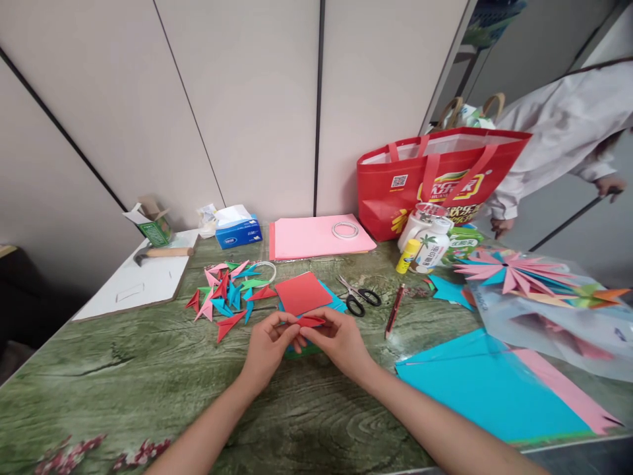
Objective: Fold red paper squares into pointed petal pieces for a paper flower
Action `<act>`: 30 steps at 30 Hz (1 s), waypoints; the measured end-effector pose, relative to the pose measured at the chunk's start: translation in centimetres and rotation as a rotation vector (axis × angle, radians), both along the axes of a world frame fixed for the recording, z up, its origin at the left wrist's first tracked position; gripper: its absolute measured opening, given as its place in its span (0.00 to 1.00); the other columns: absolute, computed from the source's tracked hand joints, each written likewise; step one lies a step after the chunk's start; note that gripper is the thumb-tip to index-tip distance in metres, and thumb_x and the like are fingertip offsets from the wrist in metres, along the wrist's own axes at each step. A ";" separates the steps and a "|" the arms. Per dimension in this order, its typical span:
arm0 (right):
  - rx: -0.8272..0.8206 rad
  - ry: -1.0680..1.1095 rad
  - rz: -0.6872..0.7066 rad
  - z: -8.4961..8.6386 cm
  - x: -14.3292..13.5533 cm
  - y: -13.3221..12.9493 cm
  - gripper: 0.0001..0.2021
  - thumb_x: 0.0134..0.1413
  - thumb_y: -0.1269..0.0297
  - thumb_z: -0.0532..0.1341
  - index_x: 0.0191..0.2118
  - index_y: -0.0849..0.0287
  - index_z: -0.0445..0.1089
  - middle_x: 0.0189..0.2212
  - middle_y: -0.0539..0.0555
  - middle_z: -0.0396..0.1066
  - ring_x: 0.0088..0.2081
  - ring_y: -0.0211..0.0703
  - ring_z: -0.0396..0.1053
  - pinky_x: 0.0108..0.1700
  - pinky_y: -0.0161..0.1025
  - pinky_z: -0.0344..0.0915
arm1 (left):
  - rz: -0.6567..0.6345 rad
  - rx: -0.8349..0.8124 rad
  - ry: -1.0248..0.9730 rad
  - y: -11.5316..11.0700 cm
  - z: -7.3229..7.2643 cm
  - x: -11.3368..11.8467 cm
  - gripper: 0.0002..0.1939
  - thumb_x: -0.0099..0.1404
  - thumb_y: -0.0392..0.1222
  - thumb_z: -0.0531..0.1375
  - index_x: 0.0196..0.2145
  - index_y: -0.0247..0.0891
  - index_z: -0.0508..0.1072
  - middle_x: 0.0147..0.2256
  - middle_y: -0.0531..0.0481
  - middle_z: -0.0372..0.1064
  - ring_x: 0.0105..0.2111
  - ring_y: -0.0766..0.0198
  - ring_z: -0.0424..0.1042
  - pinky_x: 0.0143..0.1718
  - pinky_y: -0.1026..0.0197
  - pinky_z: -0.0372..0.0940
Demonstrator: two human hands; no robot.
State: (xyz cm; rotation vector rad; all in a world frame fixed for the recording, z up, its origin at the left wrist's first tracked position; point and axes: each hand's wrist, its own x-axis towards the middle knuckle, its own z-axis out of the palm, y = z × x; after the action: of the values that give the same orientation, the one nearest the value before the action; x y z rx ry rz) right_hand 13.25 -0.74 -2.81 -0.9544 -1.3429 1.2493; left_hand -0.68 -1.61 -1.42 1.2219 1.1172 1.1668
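Observation:
A small folded red paper piece [311,321] is pinched between both hands at the middle of the table. My left hand [273,340] grips its left end with thumb and fingers. At its right end, my right hand [337,335] holds it the same way. Just behind the hands lies a red paper square [303,293] on top of blue sheets [334,298]. To the left is a loose pile of folded pointed pieces [229,294] in pink, red, blue and green. Black-handled scissors [357,298] lie open to the right of the square.
Behind stand a tissue pack [238,233], pink sheets [311,237], a red bag [390,198], bottles [431,249] and a glue stick [408,256]. A hammer [165,252] lies left; a pen [394,311] and blue paper [489,389] right. Another person's hand [502,227] touches the back right.

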 end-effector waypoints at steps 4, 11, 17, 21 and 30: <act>-0.004 -0.006 -0.024 0.2 0.0 0.0 0.10 0.39 0.64 0.65 0.31 0.58 0.71 0.28 0.52 0.73 0.29 0.42 0.70 0.33 0.38 0.68 | 0.052 0.091 0.030 -0.3 0.5 0.4 0.05 0.50 0.39 0.63 0.24 0.36 0.70 0.24 0.54 0.66 0.18 0.69 0.67 0.21 0.66 0.63; -0.008 0.099 -0.034 1.0 0.5 0.3 0.06 0.40 0.66 0.65 0.29 0.59 0.72 0.30 0.53 0.74 0.32 0.43 0.71 0.37 0.39 0.68 | 0.085 0.076 0.006 -0.3 1.1 0.3 0.12 0.50 0.36 0.63 0.34 0.38 0.69 0.24 0.54 0.69 0.24 0.66 0.70 0.29 0.64 0.66; 0.030 0.071 -0.008 0.5 0.5 0.3 0.07 0.40 0.66 0.65 0.30 0.59 0.72 0.30 0.53 0.74 0.33 0.43 0.71 0.38 0.39 0.67 | 0.162 0.191 0.117 -0.3 0.8 -0.1 0.04 0.49 0.35 0.63 0.26 0.39 0.73 0.25 0.54 0.68 0.21 0.66 0.69 0.25 0.64 0.65; 0.112 -0.045 -0.052 0.5 0.6 0.0 0.05 0.42 0.64 0.65 0.29 0.59 0.73 0.27 0.53 0.74 0.30 0.42 0.70 0.35 0.37 0.66 | 0.166 0.215 0.123 -0.4 0.9 -0.1 0.03 0.49 0.34 0.62 0.24 0.39 0.73 0.24 0.55 0.67 0.19 0.67 0.68 0.22 0.65 0.64; 0.265 -0.182 -0.091 1.0 0.6 -0.4 0.04 0.47 0.66 0.61 0.29 0.60 0.71 0.26 0.52 0.73 0.28 0.39 0.69 0.32 0.34 0.65 | 0.099 0.070 -0.106 -0.1 0.6 -0.3 0.08 0.46 0.32 0.64 0.27 0.35 0.71 0.21 0.54 0.71 0.19 0.66 0.71 0.25 0.64 0.66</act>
State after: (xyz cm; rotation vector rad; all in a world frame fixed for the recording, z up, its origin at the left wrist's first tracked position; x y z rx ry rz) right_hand 13.82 -1.10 -1.79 -0.9457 -1.5450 0.9052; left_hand -0.99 -1.73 -0.84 1.1542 1.0753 1.3404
